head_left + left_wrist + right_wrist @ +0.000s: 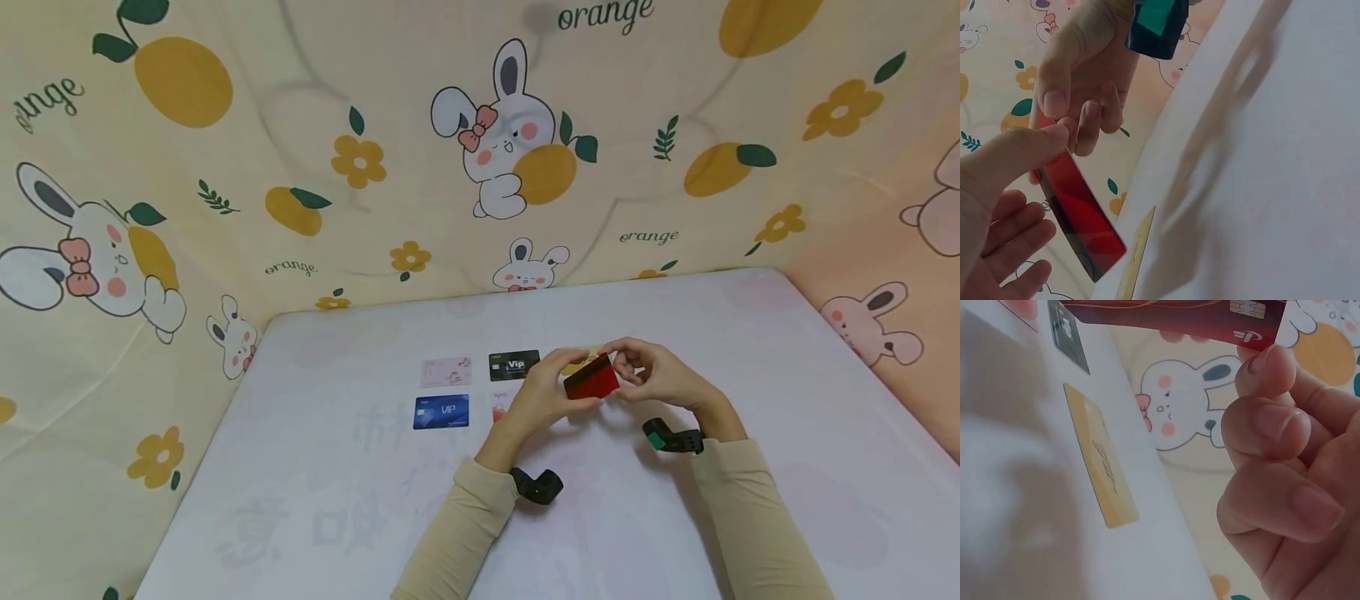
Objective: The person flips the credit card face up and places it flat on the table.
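Observation:
Both hands hold one red bank card (pixel 598 382) with a black stripe, tilted above the table. My left hand (pixel 542 390) pinches its left side, thumb lying on the card in the left wrist view. The right hand (pixel 660 375) pinches the card at its other end, with its lower fingers curled in the right wrist view. That view also shows the card's patterned face with a chip (pixel 1247 307). Below and behind it lies a yellow card (pixel 1102 459) with dark script, partly hidden by the hands in the head view.
Left of the hands lie a pink card (pixel 446 372), a black Vip card (pixel 513 365), a blue VIP card (pixel 441 412) and a pink-red card (pixel 501 404) half covered by my left hand. A patterned cloth (pixel 450 250) hangs behind the white table (pixel 337 500).

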`<state>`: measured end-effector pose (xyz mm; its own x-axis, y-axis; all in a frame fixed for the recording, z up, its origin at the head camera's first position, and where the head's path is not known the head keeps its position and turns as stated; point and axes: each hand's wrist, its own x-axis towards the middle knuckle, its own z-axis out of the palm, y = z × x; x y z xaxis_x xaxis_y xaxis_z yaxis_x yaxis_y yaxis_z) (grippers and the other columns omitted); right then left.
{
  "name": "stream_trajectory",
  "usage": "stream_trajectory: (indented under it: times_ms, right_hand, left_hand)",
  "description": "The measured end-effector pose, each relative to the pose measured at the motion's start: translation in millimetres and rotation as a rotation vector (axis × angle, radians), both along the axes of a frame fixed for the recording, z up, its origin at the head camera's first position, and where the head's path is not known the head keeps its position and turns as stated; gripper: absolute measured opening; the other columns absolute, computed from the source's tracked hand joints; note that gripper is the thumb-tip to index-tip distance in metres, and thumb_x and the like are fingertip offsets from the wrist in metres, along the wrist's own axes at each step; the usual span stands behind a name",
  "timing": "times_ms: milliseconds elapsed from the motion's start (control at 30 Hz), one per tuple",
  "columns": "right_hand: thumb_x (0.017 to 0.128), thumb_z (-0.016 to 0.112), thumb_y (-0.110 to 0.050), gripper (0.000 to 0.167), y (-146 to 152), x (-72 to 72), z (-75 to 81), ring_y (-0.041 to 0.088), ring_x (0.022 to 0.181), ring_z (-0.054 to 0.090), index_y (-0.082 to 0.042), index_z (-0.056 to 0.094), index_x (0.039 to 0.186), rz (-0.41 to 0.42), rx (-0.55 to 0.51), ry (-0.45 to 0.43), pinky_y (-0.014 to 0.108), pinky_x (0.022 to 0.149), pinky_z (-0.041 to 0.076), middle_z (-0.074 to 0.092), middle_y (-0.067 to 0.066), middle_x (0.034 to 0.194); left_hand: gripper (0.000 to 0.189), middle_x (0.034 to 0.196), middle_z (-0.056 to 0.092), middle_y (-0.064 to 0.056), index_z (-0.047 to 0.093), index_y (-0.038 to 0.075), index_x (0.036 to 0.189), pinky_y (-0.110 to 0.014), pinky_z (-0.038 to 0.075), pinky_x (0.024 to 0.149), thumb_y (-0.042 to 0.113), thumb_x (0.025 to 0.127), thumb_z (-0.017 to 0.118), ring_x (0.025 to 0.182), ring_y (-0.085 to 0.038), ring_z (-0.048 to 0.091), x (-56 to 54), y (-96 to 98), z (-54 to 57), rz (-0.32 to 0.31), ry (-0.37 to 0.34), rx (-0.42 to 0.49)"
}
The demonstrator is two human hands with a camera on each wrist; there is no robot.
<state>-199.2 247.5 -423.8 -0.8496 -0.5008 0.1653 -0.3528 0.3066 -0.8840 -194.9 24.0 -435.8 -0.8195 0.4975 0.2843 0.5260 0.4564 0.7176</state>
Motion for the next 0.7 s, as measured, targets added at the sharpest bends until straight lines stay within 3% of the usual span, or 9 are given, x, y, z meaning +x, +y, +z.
stream_trajectory:
  times_ms: [300,700]
  right_hand:
    - [0.073,0.073,0.005,0.047,-4.7,-0.1,0.9,0.011,0.067,0.046,0.006,0.053,0.115,0.012,0.019,0.003,0.023,0.053,0.038,0.047,0.004,0.076]
    - [0.075,0.073,0.005,0.047,-6.3,0.5,3.7,0.012,0.067,0.046,0.006,0.052,0.116,0.020,0.009,0.000,0.023,0.053,0.039,0.047,0.006,0.076]
  left_hand:
    - [0.061,0.133,0.060,-0.006,0.057,0.009,0.131,-0.029,0.050,0.102,0.017,0.076,0.082,0.122,-0.018,0.057,1.8,2.3,0.8,-0.054,0.001,0.058]
    - [0.058,0.126,0.064,-0.008,0.058,0.008,0.129,-0.034,0.051,0.100,0.016,0.076,0.082,0.117,-0.018,0.060,2.0,2.2,0.9,-0.027,0.020,0.081]
